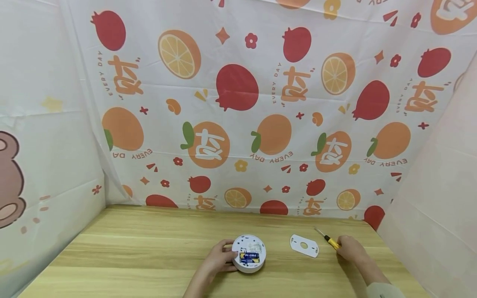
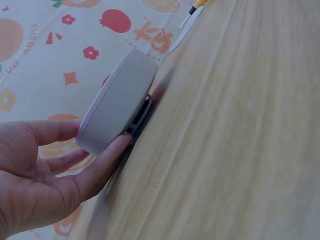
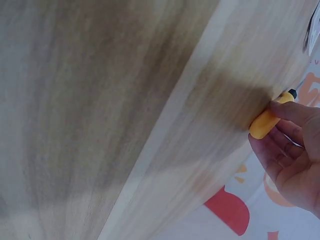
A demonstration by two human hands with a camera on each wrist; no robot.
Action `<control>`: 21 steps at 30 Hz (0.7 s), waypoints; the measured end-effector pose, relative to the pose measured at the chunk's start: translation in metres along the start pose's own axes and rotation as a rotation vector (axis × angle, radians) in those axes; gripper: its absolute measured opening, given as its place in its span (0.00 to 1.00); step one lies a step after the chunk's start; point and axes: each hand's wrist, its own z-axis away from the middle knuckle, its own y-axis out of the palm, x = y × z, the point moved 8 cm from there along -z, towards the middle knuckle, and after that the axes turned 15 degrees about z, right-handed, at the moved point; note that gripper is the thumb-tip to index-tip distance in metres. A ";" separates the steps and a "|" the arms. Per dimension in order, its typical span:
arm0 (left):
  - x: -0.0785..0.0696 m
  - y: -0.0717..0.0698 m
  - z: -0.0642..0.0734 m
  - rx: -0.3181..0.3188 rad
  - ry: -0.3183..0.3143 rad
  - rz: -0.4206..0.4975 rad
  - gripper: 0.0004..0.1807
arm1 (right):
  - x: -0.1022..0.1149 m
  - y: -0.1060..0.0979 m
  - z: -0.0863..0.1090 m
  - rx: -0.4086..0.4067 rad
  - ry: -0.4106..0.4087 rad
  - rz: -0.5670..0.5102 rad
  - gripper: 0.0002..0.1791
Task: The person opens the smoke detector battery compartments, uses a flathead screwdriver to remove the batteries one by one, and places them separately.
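Holding a round white device (image 1: 254, 247) by its left edge, the left hand (image 1: 219, 257) has its thumb on the upper rim and its fingers around the side; a blue battery (image 1: 249, 258) shows in the device's upward face, with no cover over it. Whether the device rests fully on the wood-grained surface (image 1: 149, 248) or is slightly raised, I cannot tell. To the right of the round device, apart from it, a flat white plate (image 1: 297, 243) with a hole in its middle lies on the surface, touched by neither hand. Further right of the device, past the plate, the right hand (image 1: 350, 248) grips the yellow handle of a screwdriver (image 1: 333, 242) between thumb and fingers, its shaft pointing away from the person and slanting back toward the device's side. The step in hand looks like managing the tool while the device is steadied, though whether the screwdriver is being taken up or laid down is not clear. If it is being taken up, the next move calls for bringing its tip left over the device, with the left hand keeping a firm hold; if laid down, for freeing the right hand to fetch the plate.
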 end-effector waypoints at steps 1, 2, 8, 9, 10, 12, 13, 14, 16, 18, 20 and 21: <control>0.000 0.000 0.000 -0.001 0.002 0.000 0.26 | 0.000 -0.001 0.001 0.002 0.002 0.001 0.04; 0.000 0.000 0.000 -0.001 0.004 -0.001 0.25 | 0.000 -0.001 0.001 0.003 0.003 0.002 0.04; 0.000 0.000 0.000 -0.003 -0.002 0.005 0.26 | -0.002 -0.002 0.005 -0.012 0.018 0.002 0.05; 0.001 0.000 0.000 -0.001 -0.005 0.008 0.27 | -0.003 -0.002 0.005 -0.015 0.023 -0.001 0.05; 0.001 0.000 0.000 0.000 -0.009 0.014 0.27 | -0.003 -0.002 0.005 -0.016 0.024 -0.003 0.05; 0.001 0.000 0.000 0.007 -0.010 0.022 0.27 | -0.003 -0.003 0.006 -0.023 0.026 -0.010 0.05; 0.001 0.000 -0.001 0.009 -0.011 0.025 0.28 | -0.002 -0.005 0.006 -0.033 0.024 -0.011 0.04; 0.000 0.000 -0.001 0.009 -0.012 0.026 0.28 | -0.001 -0.007 0.006 -0.043 0.024 -0.010 0.04; 0.000 0.000 0.000 0.009 -0.012 0.029 0.28 | 0.003 -0.012 0.006 -0.071 0.015 -0.009 0.03; 0.000 0.000 0.000 0.012 -0.012 0.033 0.28 | 0.008 -0.018 0.006 -0.095 0.002 -0.016 0.04; 0.001 0.000 -0.001 0.020 -0.008 0.039 0.29 | 0.015 -0.025 0.007 -0.116 -0.014 -0.021 0.04; 0.002 0.000 -0.001 0.026 -0.006 0.044 0.29 | 0.019 -0.029 0.007 -0.125 -0.022 -0.025 0.04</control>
